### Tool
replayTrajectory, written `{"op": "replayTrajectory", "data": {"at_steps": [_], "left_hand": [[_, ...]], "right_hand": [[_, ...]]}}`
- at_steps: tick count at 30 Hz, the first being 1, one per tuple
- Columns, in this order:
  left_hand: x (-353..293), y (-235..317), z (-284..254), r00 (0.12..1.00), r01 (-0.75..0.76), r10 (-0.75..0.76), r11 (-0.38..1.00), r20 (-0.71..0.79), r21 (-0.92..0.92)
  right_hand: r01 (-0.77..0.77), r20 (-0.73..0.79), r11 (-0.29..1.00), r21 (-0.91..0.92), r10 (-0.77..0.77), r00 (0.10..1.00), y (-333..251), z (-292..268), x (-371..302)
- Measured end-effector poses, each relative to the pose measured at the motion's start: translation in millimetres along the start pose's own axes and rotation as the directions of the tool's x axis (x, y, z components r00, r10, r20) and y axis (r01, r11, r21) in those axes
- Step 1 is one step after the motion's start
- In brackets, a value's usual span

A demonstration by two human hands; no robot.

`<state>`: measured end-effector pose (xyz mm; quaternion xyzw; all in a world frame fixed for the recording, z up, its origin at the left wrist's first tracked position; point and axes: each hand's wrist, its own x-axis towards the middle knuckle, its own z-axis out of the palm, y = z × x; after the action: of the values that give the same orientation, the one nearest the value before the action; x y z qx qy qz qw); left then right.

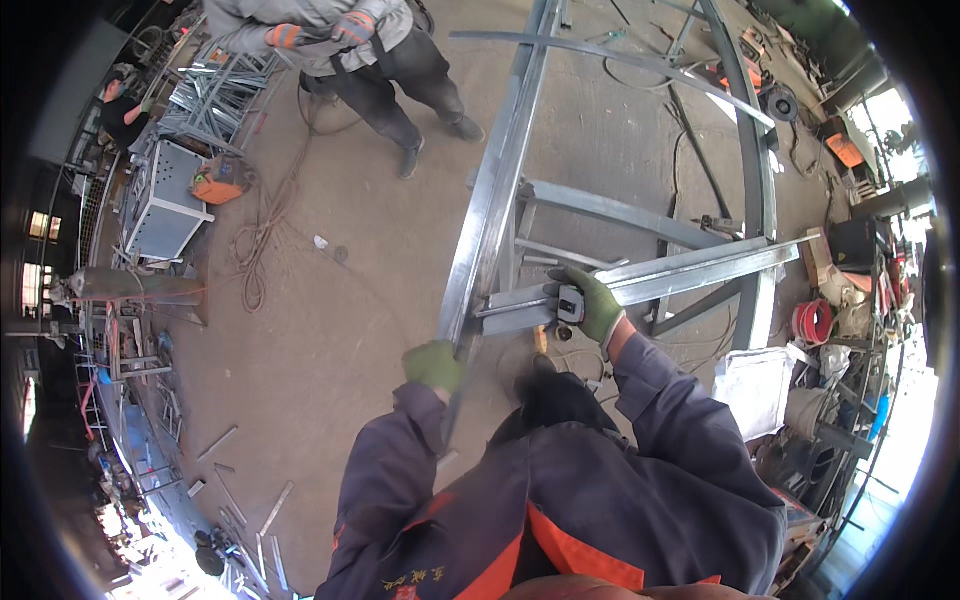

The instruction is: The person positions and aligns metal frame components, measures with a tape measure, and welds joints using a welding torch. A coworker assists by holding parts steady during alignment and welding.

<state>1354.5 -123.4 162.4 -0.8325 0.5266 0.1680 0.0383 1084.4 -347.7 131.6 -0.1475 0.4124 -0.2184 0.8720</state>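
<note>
My right hand (601,308), in a green glove, is closed around a tape measure (571,305) with a pale grey case. It is right at the near end of the steel channels (700,275) that lie across the frame. My left hand (433,367), also gloved in green, is at the near end of a long steel beam (490,215). Its fingers look curled, but blur hides what is in them. Beside that hand a thin grey strip (455,405) slants downward, smeared, and I cannot tell whether the hand touches it.
A person in grey (370,50) with orange-grey gloves stands at the far left of the beam. Cables (262,250) coil on the floor, near an orange machine (220,182). Metal offcuts (270,520) lie at lower left. A white sack (752,390) is on the right.
</note>
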Motion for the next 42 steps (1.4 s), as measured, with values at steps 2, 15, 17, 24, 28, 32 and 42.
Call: {"op": "replayTrajectory", "data": {"at_steps": [2,15,17,24,28,32,42], "left_hand": [[0.2,1.6,-3.2,1.0,0.008,-0.008,1.0,-0.001,0.004],[1.7,3.3,1.4,0.998,0.016,-0.017,1.0,0.056,0.018],[1.1,7.1,-2.6,0.998,0.025,-0.027,0.999,0.06,0.034],[-3.2,12.1,-7.2,0.992,0.072,-0.073,0.997,0.1,0.018],[-5.0,12.0,-6.4,0.992,0.083,-0.083,0.997,0.09,-0.001],[-8.9,11.5,-6.7,0.986,0.114,-0.107,0.992,0.128,-0.045],[-30.7,5.4,-5.8,0.987,0.116,-0.117,0.993,0.112,0.02]], "right_hand": [[0.009,0.028,0.999,-0.046,-0.008,1.0,1.6,0.7,-0.9],[0.05,0.0,0.996,-0.076,-0.05,0.999,11.6,-2.5,0.5],[0.058,0.001,0.995,-0.082,-0.059,0.998,10.6,1.1,-1.2],[0.08,0.006,0.981,-0.175,-0.08,0.997,10.5,0.4,-3.0],[0.056,-0.009,0.987,-0.151,-0.058,0.998,11.7,0.4,0.1],[0.074,-0.019,0.985,-0.158,-0.078,0.997,13.2,-0.2,1.3],[0.03,-0.062,0.999,-0.033,-0.032,0.998,14.7,1.4,4.1]]}}
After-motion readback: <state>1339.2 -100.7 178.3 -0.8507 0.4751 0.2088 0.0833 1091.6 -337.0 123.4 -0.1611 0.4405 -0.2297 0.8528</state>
